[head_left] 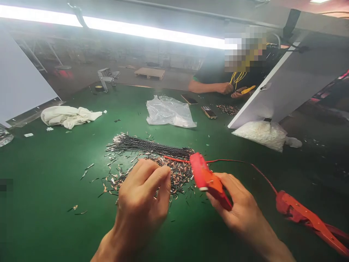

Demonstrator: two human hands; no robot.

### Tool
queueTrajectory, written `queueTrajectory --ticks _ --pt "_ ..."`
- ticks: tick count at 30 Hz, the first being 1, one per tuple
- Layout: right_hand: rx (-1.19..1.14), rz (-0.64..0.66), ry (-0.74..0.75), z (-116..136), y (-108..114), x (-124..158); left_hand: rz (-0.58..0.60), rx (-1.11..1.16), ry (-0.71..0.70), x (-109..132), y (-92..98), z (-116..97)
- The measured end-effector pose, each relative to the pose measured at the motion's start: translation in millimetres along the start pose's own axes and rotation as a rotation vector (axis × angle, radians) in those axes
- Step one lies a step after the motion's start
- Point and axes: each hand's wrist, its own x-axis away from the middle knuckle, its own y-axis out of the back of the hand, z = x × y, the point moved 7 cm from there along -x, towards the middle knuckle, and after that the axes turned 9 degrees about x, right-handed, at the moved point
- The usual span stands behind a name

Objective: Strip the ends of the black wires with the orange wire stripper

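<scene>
My left hand (144, 193) hovers over the near side of a pile of cut wire scraps (177, 176), thumb and fingertips pinched together. Whatever is between those fingertips, if anything, is too small to make out. In my right hand (242, 207) is a red-and-orange hand tool (208, 178), its blunt red end pointing up and left; its exact kind is unclear. A thin red wire (223, 160) runs behind the tool and over the scraps. Just beyond the scraps lies a bundle of black wires (147, 145) with metal terminals at their left ends.
At right lies a second red-orange tool (308, 214). Beyond the wires are a clear plastic bag (169, 112), two phones, a white cloth (68, 115) and a bag of white pieces (263, 133). A co-worker's hands (231, 89) hold yellow wires behind a slanted white panel (289, 76).
</scene>
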Motion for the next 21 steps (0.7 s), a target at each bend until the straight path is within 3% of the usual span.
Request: queueTrajectory --ticks 3,7,12,17,21 --pt "0.265 0.037 0.172 4.0 -4.3 -2.2 0.002 -0.054 -0.018 0.8 -1.3 -0.8" --pt "0.324 0.162 0.293 19.2 -23.8 4.6 0.064 -0.181 -0.065 2.1 -8.9 -3.3" --pt "0.397 0.186 0.380 34.1 -39.0 11.2 0.197 -0.261 -0.110 7.2 -26.0 -3.8" --pt "0.225 0.258 0.277 26.2 -35.6 7.1 0.317 -0.119 -0.067 20.7 -49.1 1.6" --pt "-0.139 0.109 0.057 13.8 -16.9 -0.2 0.426 -0.077 -0.087 37.6 -72.0 -5.0"
